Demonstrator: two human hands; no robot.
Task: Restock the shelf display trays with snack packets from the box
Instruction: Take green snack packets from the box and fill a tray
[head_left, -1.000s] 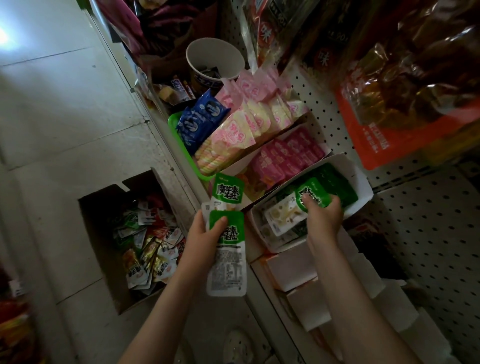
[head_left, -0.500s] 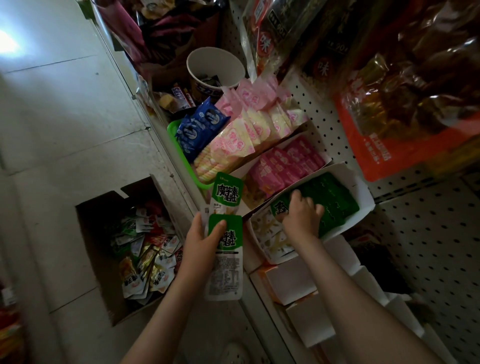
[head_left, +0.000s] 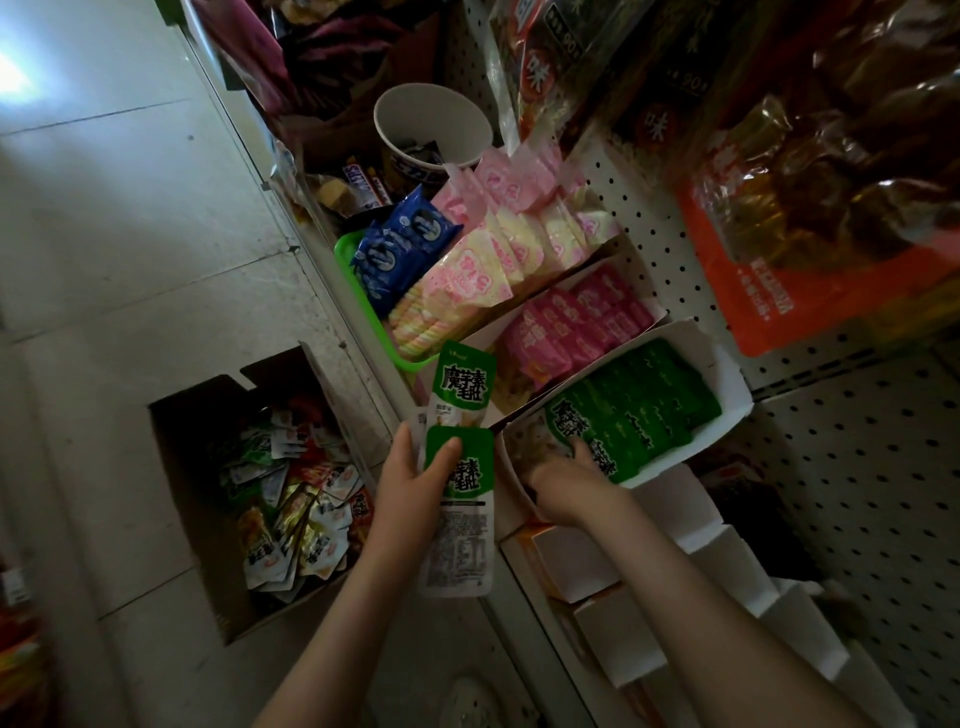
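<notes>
My left hand (head_left: 410, 483) grips a small stack of green-and-white snack packets (head_left: 460, 499) in front of the shelf edge, thumb across the top one. My right hand (head_left: 563, 483) reaches into the near end of a white cardboard display tray (head_left: 727, 374) and rests its fingers on the green packets (head_left: 628, 410) lined up inside; whether it pinches one is hidden. An open cardboard box (head_left: 192, 431) on the floor to the left holds several mixed snack packets (head_left: 291, 514).
A white tray of pink packets (head_left: 576, 322) sits beside the green one, then a green tray (head_left: 358, 306) with pink-yellow and blue packs. A paper cup (head_left: 434, 130) stands farther back. White boxes (head_left: 670, 582) line the shelf below. Large bags (head_left: 815, 208) hang on the pegboard.
My right hand has drawn back from the middle of the green tray to its near end, leaving the packet it held lying in the row. My left hand has kept its stack almost still.
</notes>
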